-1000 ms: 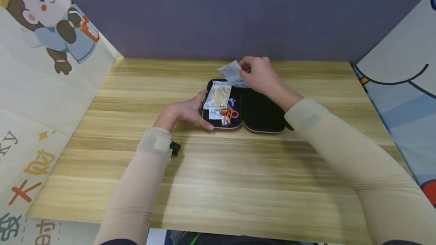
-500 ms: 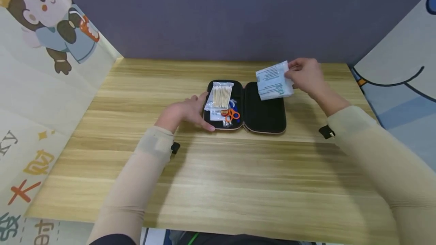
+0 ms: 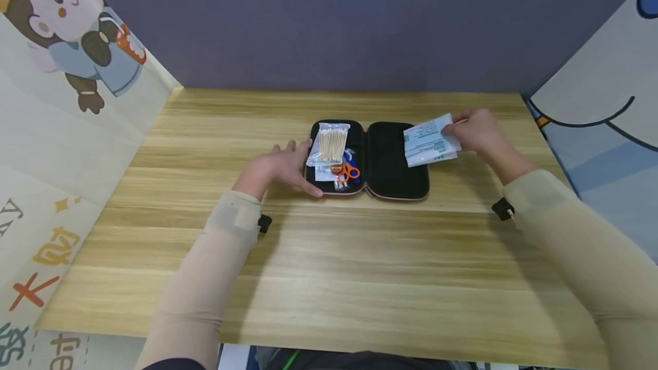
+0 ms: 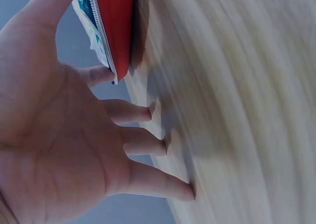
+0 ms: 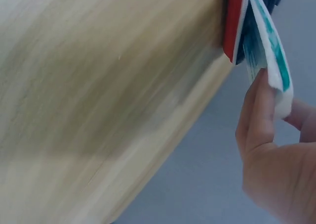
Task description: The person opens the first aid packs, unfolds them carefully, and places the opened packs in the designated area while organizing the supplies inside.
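Observation:
A zip case (image 3: 398, 187), red outside and black inside, lies unfolded flat on the table. My left hand (image 3: 280, 170) steadies its left half, with thumb and forefinger touching the edge. In the left wrist view the other fingers of that left hand (image 4: 74, 145) are spread straight, tips down on the table. Over the case's right half, my right hand (image 3: 480, 130) pinches a flat white packet (image 3: 429, 140) with printed text by its right end. A bag of cotton swabs (image 3: 331, 144) and orange-handled scissors (image 3: 349, 171) lie in the left half.
The wooden table (image 3: 360, 278) runs back to a dark blue-grey panel (image 3: 329, 21). Cartoon-printed panels stand at the left and right sides. Small black devices (image 3: 504, 209) are worn at the wrists.
From the case's left half, my right hand has carried the white packet right, then lowered it over the right half. The left hand has stayed at the case's left edge.

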`<control>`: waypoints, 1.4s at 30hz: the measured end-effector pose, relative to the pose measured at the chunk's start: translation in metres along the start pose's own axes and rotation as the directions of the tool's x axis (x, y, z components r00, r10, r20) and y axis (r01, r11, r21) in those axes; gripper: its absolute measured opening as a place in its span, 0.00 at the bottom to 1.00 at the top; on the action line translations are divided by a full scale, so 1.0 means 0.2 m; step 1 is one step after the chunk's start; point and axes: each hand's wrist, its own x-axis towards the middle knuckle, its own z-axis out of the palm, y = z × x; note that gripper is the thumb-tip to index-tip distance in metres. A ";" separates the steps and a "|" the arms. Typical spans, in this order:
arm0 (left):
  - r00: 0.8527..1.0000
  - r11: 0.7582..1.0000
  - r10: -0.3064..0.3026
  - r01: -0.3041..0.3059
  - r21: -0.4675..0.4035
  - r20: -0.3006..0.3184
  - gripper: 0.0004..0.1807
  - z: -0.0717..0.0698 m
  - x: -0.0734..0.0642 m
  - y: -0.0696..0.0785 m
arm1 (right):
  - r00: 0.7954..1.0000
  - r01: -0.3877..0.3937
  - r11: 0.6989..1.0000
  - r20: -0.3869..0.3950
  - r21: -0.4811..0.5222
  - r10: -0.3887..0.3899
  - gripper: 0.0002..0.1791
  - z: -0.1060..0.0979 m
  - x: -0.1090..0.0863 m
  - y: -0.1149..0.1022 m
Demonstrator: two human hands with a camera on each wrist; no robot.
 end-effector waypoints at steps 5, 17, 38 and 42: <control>1.000 1.000 0.002 -0.002 -0.003 -0.002 0.82 0.00 0.01 0.00 | 1.000 0.002 1.000 0.015 0.003 -0.002 0.31 0.04 0.03 0.02; 1.000 1.000 0.001 0.000 -0.027 0.002 0.83 0.00 0.02 -0.02 | 0.998 0.068 0.976 0.007 -0.207 -0.068 0.27 0.19 0.06 -0.04; 1.000 0.999 0.001 -0.001 -0.048 0.005 0.83 0.03 0.02 -0.02 | 0.926 0.357 0.667 0.151 -0.654 -0.347 0.28 0.34 -0.06 -0.12; 1.000 0.999 -0.006 0.007 -0.049 0.012 0.84 0.01 0.01 -0.02 | 0.908 0.414 0.739 0.294 -0.532 -0.297 0.28 0.33 -0.05 -0.11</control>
